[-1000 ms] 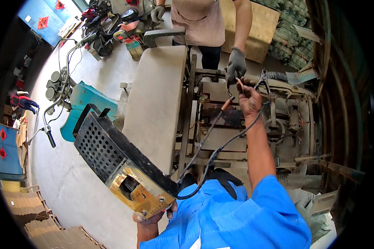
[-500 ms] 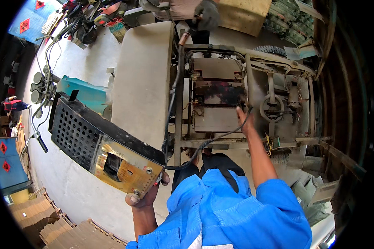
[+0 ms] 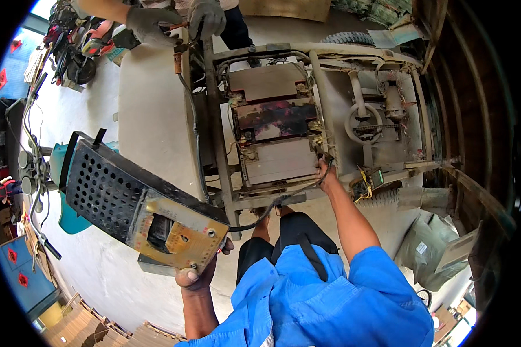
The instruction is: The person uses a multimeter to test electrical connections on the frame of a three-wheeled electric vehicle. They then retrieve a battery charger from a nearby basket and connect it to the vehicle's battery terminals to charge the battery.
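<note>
My left hand (image 3: 195, 277) grips the lower corner of a black metal box (image 3: 107, 188) with round vent holes and a worn yellowed panel, held tilted at the left. A black cable (image 3: 250, 226) runs from the box to my right hand (image 3: 328, 175). That hand is closed on the cable's end, at the near right corner of a dusty battery (image 3: 279, 161); the cable tip itself is hard to make out. Another battery (image 3: 272, 117) with a dark, purplish stained top lies behind it, and a third dusty battery (image 3: 266, 82) is farther back, all within a metal vehicle frame (image 3: 324, 87).
A co-worker's grey-gloved hands (image 3: 153, 26) hold a copper-coloured clamp (image 3: 178, 61) on a cable at the top. Left of the frame is a long pale seat (image 3: 150, 110), with handlebars (image 3: 37, 168) beyond. A yellow-and-dark meter (image 3: 374, 177) with wires rests on the frame's near rail.
The view has shifted, and my right hand has come nearer to the closest battery's corner. The co-worker's second gloved hand now shows beside the first, at the cable clamp.
</note>
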Demonstrator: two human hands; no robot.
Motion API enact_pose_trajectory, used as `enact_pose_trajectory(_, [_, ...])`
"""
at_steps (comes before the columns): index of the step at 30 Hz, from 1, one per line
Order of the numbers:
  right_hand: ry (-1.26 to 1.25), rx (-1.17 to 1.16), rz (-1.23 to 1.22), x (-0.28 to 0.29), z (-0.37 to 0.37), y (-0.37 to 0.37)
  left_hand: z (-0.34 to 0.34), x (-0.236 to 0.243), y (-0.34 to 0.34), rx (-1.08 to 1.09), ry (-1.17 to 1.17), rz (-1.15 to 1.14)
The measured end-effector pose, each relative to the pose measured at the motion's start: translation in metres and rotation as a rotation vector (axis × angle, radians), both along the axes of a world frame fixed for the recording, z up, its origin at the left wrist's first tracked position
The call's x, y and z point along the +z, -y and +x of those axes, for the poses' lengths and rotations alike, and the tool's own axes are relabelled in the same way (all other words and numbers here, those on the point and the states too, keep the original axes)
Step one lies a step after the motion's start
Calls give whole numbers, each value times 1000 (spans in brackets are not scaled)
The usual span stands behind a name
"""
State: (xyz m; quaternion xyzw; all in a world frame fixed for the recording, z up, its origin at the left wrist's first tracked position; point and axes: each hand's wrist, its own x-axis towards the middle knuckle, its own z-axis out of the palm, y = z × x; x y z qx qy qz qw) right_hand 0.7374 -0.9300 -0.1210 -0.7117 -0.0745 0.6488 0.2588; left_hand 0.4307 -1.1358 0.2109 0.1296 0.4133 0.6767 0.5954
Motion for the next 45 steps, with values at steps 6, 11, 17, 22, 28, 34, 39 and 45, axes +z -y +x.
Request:
enact_pose_trajectory(6, [-328, -158, -119, 5, 5, 11, 20, -2, 3, 89, -23, -135])
enact_pose_trajectory(11, [-284, 11, -78, 2, 4, 21, 21, 9, -1, 30, -12, -193])
enact_pose_trajectory(17, [-41, 661, 25, 48, -74, 32, 19, 4, 1, 81, -39, -209])
enact_pose_trajectory(22, [73, 797, 115, 28, -143, 43, 14, 0, 16, 119, -45, -185])
enact_pose_trajectory(28, [80, 709, 73, 22, -163, 45, 20, 2, 13, 147, -72, -212])
enact_pose_trajectory(34, [53, 700, 0, 24, -166, 39, 17, -1, 16, 123, -71, -213])
enact_pose_trajectory(39, [29, 692, -7, -4, -164, 47, 12, -4, 22, 79, -62, -208])
enact_pose_trajectory(45, [-104, 365, -48, 16, -108, 56, 14, 3, 24, 43, -64, -217])
